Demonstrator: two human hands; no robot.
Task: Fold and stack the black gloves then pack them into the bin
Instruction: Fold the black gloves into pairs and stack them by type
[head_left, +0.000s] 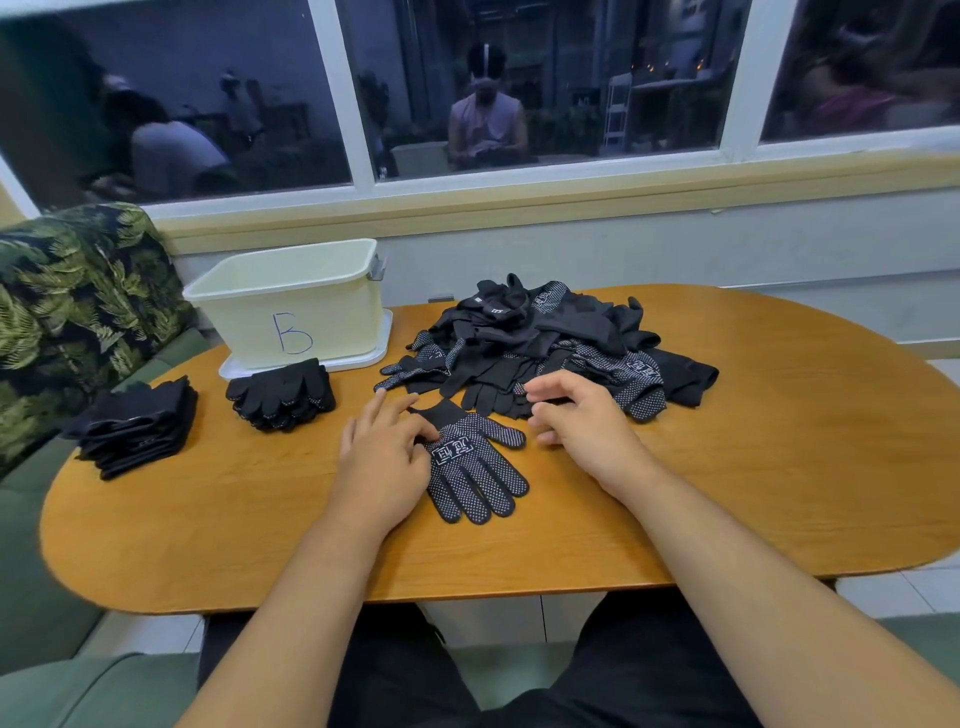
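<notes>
Head view: one dotted glove (475, 467) lies flat, nearer than the bin (291, 306). The left hand (382, 452) presses its edge with relaxed fingers; the right hand (582, 421) hovers loosely curled and empty. Folding looks to be the step: next, double it over.

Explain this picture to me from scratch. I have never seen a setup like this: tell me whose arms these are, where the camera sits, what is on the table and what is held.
There is no machine: a person works with bare hands, and the single camera sits on their head, looking down. On the wooden table lie a loose pile of black gloves, two folded stacks at the left, a cream bin marked B, and one dotted glove spread flat. The left hand rests on that glove; whether it pinches it is unclear. The right hand hovers by the pile, fingers loosely curled, holding nothing.
</notes>
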